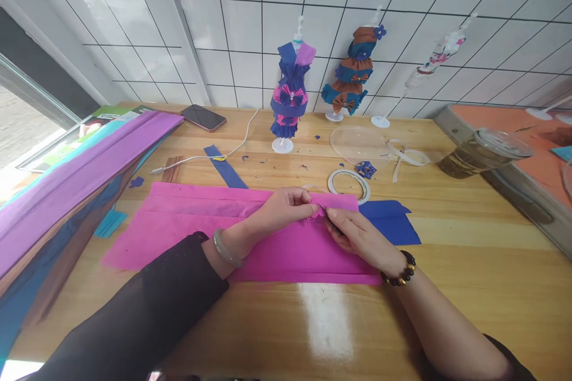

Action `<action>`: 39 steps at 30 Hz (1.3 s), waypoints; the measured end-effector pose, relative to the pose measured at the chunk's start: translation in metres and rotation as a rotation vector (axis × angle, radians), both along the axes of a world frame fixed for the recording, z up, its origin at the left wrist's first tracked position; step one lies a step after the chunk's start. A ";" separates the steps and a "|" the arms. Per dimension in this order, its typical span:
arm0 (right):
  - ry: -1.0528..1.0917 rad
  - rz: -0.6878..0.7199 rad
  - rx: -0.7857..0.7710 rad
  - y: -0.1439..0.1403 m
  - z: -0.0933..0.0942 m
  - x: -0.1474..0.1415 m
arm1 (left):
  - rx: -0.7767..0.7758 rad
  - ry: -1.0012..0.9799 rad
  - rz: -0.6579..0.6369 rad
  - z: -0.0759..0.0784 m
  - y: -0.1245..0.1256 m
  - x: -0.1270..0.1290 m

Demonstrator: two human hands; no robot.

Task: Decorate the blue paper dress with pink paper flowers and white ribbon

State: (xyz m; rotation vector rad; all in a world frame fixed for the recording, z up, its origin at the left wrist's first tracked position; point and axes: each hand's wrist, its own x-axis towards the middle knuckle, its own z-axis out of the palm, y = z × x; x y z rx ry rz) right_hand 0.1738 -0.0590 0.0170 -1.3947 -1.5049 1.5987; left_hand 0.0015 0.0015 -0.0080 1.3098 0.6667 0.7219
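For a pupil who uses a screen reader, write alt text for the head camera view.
Both hands, left hand and right hand, pinch a small pink paper piece over a pink crepe sheet on a wooden table. Behind stand two paper-dressed mannequins, a tape roll and a phone.

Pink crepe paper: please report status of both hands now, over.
Left hand and right hand both pinch a small gathered pink piece over the pink crepe paper sheet. Tape roll just behind. Nothing between hands.
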 end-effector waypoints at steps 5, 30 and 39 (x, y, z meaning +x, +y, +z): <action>-0.012 0.001 0.019 0.000 0.001 0.000 | -0.005 0.010 -0.005 0.003 0.000 0.000; -0.043 -0.016 0.043 0.001 0.001 0.000 | -0.003 -0.008 -0.006 -0.001 0.001 0.000; -0.063 0.008 0.059 0.001 0.003 0.000 | -0.017 0.019 0.004 0.000 0.001 0.000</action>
